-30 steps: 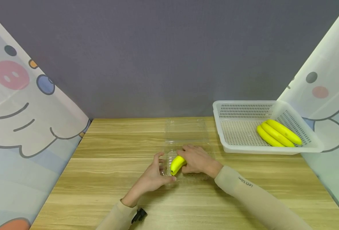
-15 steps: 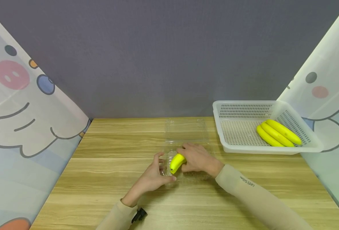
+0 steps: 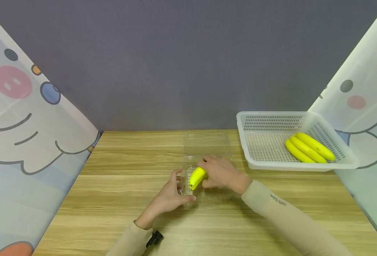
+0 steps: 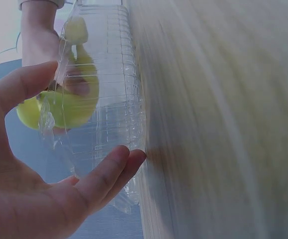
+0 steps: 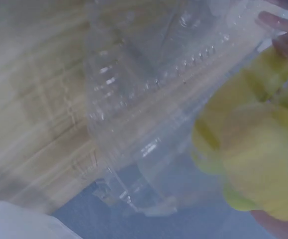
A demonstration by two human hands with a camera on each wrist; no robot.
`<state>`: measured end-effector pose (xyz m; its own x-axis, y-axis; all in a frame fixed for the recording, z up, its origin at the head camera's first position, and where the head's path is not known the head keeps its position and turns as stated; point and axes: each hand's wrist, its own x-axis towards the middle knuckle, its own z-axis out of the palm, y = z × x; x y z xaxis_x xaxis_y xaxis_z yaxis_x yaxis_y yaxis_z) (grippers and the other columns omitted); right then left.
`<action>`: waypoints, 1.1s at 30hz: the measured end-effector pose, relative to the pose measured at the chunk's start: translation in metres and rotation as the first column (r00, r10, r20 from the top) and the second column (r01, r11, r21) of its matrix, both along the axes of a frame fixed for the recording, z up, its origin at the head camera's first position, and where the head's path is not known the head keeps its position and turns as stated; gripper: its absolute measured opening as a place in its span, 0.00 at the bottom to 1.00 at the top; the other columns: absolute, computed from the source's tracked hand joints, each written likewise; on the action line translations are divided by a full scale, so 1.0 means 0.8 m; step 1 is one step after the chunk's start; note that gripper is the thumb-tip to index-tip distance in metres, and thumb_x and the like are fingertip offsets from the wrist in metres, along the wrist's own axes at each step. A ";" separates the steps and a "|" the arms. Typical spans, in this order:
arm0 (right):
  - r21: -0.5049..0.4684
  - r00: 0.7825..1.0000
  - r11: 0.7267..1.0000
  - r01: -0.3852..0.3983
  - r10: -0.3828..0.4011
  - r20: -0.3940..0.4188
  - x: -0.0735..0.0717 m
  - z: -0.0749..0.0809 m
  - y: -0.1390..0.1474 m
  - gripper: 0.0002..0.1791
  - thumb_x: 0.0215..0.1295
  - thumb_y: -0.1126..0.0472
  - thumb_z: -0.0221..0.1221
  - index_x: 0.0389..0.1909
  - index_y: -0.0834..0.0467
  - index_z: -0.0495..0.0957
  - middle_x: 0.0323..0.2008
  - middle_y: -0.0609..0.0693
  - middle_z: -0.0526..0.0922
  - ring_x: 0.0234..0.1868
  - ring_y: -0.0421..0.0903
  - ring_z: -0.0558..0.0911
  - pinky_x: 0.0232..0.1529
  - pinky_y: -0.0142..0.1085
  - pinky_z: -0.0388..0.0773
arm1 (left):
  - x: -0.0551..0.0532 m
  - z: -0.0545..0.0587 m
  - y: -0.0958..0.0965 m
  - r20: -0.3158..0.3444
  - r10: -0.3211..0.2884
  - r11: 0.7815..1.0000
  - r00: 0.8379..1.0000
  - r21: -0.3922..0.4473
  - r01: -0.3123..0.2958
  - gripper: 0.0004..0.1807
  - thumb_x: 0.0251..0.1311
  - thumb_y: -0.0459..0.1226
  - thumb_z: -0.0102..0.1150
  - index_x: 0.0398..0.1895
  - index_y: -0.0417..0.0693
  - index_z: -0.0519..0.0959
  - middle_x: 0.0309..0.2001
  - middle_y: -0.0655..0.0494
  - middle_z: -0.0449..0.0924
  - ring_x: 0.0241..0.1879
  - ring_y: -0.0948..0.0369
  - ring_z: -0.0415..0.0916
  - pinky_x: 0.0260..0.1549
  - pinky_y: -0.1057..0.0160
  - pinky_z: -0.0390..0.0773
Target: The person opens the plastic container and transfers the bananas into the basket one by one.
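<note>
In the head view, a clear plastic clamshell container (image 3: 207,145) lies lidded-side back on the wooden table, its lid folded away from me. My right hand (image 3: 218,172) grips a bunch of yellow bananas (image 3: 197,177) from above, over the container's base; the hand covers most of the bunch. Several banana bodies (image 5: 253,144) show in the right wrist view. At the container's left end my left hand (image 3: 169,195) has thumb and fingers spread along its side. In the left wrist view the thumb is by the rim and two fingertips (image 4: 119,154) are low at the wall.
A white perforated basket (image 3: 246,149) stands at the back right, with another bunch of bananas (image 3: 310,147) at its right side. Behind the table rises a grey wall (image 3: 169,71). Printed cartoon panels flank both sides.
My right hand has risen and shifted slightly away from me, bringing the bananas' tip a little farther back. The left hand stays in place.
</note>
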<state>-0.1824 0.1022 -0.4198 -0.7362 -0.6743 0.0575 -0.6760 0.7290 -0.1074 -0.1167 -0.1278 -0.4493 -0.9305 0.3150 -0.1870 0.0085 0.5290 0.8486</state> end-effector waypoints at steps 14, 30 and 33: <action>-0.047 0.998 0.999 -0.022 0.019 -0.057 -0.001 0.029 0.010 0.23 0.47 0.50 0.70 0.46 0.48 0.77 0.33 0.43 0.70 0.31 0.41 0.69 0.25 0.32 0.70 | -0.001 0.001 0.000 0.010 0.008 1.000 1.000 0.025 -0.008 0.62 0.49 0.47 0.79 0.79 0.45 0.45 0.68 0.36 0.64 0.57 0.44 0.73 0.50 0.44 0.79; -0.075 0.992 0.997 -0.020 0.010 -0.127 0.004 0.046 0.016 0.21 0.44 0.49 0.69 0.40 0.48 0.76 0.32 0.43 0.70 0.32 0.42 0.69 0.25 0.32 0.69 | 0.000 -0.001 0.000 0.012 0.009 0.999 1.000 0.035 -0.009 0.62 0.50 0.47 0.79 0.79 0.45 0.46 0.67 0.37 0.65 0.57 0.45 0.73 0.51 0.44 0.78; -0.076 0.988 0.997 -0.023 0.011 -0.151 0.003 0.050 0.020 0.21 0.43 0.49 0.69 0.39 0.49 0.75 0.32 0.43 0.70 0.31 0.42 0.69 0.25 0.32 0.70 | 0.000 -0.001 0.000 0.010 0.011 1.000 1.000 0.028 -0.011 0.61 0.50 0.46 0.79 0.79 0.45 0.46 0.67 0.36 0.65 0.57 0.45 0.73 0.51 0.44 0.78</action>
<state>-0.1800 0.1179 -0.3802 -0.7038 -0.6757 0.2193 -0.7009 0.7109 -0.0588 -0.1169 -0.1279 -0.4500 -0.9322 0.3096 -0.1873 -0.0056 0.5052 0.8630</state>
